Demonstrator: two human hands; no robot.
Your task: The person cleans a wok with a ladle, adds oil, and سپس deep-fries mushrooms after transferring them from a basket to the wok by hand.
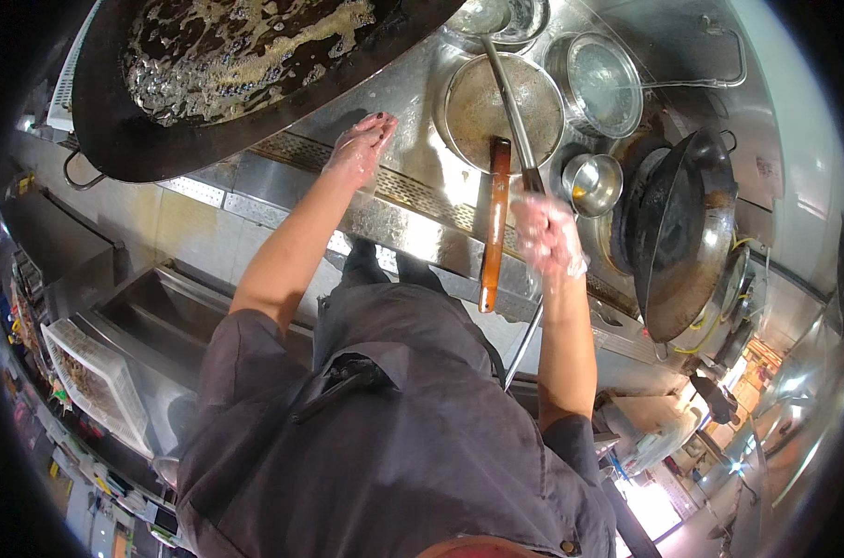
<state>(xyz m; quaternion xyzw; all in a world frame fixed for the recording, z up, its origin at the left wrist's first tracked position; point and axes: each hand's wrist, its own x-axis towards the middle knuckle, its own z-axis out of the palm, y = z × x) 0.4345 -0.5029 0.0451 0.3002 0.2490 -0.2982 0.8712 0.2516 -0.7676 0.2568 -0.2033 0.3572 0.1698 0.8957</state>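
Observation:
My right hand (pixel 549 236), in a thin clear plastic glove, is closed around the dark grip of a long-handled steel ladle (pixel 509 104). The ladle's bowl (pixel 479 15) lies at the top edge, over a metal pot. Beneath the ladle's shaft sits a round mesh strainer (pixel 471 104), its brown wooden handle (pixel 493 244) pointing toward me. My left hand (pixel 359 152), wet or gloved, hovers over the steel counter near the wok's rim. Dark specks show on its fingertips; whether it pinches anything is unclear. A large wok (pixel 206 150) holds bubbling oil (pixel 206 84).
A water-filled metal pot (pixel 603 87) stands under a thin faucet (pixel 732 73). Beside it is a small steel bowl (pixel 593 185) with something yellow inside. A second wok (pixel 687 223) leans at right. Behind my left arm are a steel sink (pixel 164 307) and a white plastic basket (pixel 94 383).

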